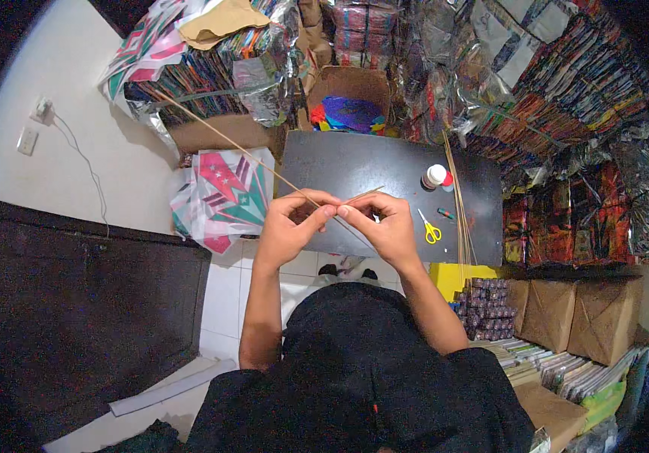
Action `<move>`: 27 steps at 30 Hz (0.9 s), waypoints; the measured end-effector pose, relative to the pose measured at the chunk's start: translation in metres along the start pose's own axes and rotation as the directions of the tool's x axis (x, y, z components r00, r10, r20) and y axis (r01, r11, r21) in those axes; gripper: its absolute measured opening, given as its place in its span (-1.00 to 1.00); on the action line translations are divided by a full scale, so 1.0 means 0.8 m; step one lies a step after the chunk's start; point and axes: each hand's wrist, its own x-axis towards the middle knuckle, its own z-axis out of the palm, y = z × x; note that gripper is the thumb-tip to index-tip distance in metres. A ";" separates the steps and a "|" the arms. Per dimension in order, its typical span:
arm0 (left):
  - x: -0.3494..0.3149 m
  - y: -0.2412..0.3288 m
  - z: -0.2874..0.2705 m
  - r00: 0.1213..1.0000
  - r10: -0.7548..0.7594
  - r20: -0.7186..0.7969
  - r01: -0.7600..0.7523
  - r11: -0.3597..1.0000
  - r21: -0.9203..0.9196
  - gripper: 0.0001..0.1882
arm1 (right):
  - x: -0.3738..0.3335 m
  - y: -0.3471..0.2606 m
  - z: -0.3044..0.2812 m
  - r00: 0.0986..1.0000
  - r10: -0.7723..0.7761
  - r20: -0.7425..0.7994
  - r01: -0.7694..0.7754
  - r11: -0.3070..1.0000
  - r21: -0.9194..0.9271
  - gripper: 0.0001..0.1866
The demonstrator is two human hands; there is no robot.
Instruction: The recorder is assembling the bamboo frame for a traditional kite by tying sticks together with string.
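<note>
A long thin bamboo stick (226, 141) slants from the upper left down through my fingers, its lower end passing below them over the black table (324, 155). My left hand (294, 228) is closed around it, thumb and forefinger pinched near the middle. Against those fingertips, my right hand (382, 226) also pinches, thumb on top. A thin stick end shows just above the right forefinger; whether it belongs to a second stick crossing the first is hidden by the fingers. Both hands are held above the table's near edge.
On the table's right lie yellow-handled scissors (431, 232), a white bottle (435, 176), a small green item (446, 214) and several long thin sticks (456, 189). Beyond stands a cardboard box (317, 87) with colourful contents. Wrapped stacks surround the table; a printed sheet (226, 196) hangs at left.
</note>
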 end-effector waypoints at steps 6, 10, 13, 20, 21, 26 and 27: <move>0.001 0.003 -0.001 0.999 -0.033 0.016 0.034 0.998 -0.044 -0.84 | 0.002 -0.006 -0.001 0.999 -0.033 0.027 0.035 0.998 -0.056 -0.86; 0.001 0.013 0.000 0.997 -0.067 0.037 0.068 0.997 -0.033 -0.86 | 0.003 -0.010 -0.006 0.998 -0.050 0.041 0.054 0.993 -0.101 -0.86; 0.000 0.012 0.004 0.998 -0.061 0.019 0.061 0.998 -0.022 -0.87 | 0.002 -0.009 -0.005 0.998 -0.060 0.030 0.063 0.994 -0.091 -0.86; 0.001 -0.008 0.018 0.995 0.065 -0.070 -0.072 0.991 -0.111 -0.86 | 0.000 -0.007 0.000 0.990 -0.121 0.072 0.126 0.990 -0.067 -0.88; 0.002 -0.006 0.019 0.996 0.059 -0.069 -0.065 0.995 -0.082 -0.86 | -0.002 -0.001 0.000 0.994 -0.087 0.064 0.087 0.996 0.002 -0.87; 0.002 -0.010 0.018 0.996 0.032 -0.083 -0.033 0.999 -0.012 -0.87 | -0.001 0.023 0.000 0.986 0.123 0.116 -0.150 0.952 0.266 -0.84; 0.001 -0.011 0.017 0.996 0.031 -0.087 -0.032 0.999 -0.011 -0.87 | 0.000 0.017 0.001 0.979 0.168 0.116 -0.196 0.934 0.299 -0.84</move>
